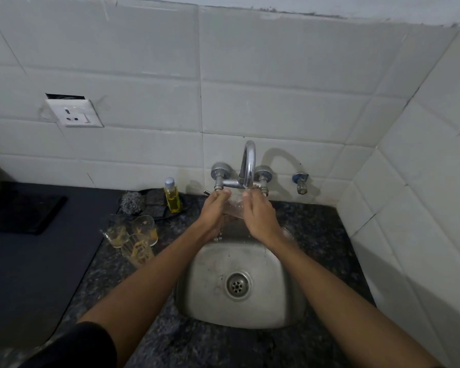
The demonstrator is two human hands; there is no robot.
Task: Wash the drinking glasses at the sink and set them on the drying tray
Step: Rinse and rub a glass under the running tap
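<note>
The person holds a clear glass (234,205) between both hands, right under the tap (247,166) and over the back of the metal sink (213,266). The left hand (214,211) curls around the left side of the glass. The right hand (259,213) wraps the right side, fingers bent over it. Water drips down from the hands into the sink.

Three dirty glasses (134,237) stand close together on the dark counter (170,341), just left of the sink. They have orange-yellow streaks inside. Behind them sit a ball of steel scrubber (131,203) and a small bottle of yellow soap (172,195). A white wall socket (75,112) is on the tiles above.
</note>
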